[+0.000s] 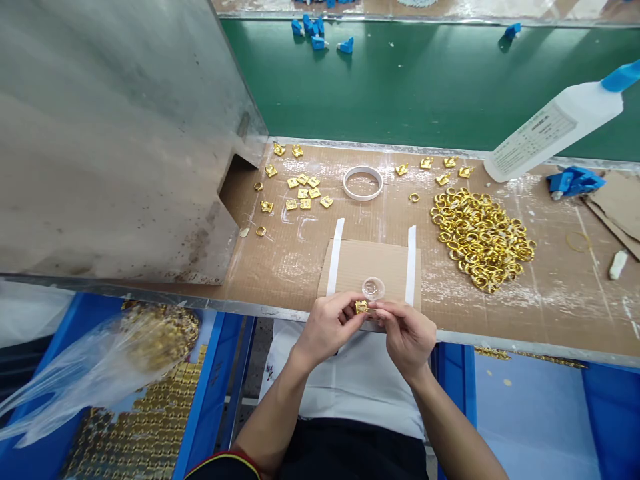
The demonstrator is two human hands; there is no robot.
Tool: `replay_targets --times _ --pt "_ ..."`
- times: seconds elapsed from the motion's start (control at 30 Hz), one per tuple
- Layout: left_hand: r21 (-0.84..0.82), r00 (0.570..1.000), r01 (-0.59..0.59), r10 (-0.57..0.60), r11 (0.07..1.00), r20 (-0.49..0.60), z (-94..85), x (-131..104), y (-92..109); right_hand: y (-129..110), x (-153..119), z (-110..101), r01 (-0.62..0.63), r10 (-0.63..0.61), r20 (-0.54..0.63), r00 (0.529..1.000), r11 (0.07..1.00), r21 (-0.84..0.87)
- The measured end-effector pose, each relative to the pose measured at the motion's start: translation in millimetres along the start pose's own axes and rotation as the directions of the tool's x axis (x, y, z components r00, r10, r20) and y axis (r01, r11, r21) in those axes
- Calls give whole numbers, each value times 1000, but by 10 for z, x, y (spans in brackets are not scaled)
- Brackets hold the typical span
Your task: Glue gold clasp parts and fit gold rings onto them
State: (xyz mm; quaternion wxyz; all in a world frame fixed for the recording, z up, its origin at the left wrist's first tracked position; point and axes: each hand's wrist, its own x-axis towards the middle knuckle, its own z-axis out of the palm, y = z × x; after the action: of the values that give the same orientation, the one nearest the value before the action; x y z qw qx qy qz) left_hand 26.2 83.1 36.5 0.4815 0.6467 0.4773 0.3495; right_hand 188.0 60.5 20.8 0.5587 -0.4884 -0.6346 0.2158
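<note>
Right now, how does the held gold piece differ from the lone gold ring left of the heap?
The gold piece shows a squarish face; the gold ring looks round. The left hand pinches the gold piece; the gold ring lies on cardboard. Both are shiny gold.

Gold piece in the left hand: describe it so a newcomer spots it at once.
On the cardboard-covered bench, find the pad with two white strips. At its near edge, the left hand pinches a small squarish gold piece. Similar pieces lie loose farther up the bench; only this one is held.
</note>
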Motion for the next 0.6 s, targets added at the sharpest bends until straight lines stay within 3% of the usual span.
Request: replay_targets --times 0.6 --pt "9 1000 25 -25 1000 19 -5 -18 9 17 0 -24 -10 10 10 1000 1000 -24"
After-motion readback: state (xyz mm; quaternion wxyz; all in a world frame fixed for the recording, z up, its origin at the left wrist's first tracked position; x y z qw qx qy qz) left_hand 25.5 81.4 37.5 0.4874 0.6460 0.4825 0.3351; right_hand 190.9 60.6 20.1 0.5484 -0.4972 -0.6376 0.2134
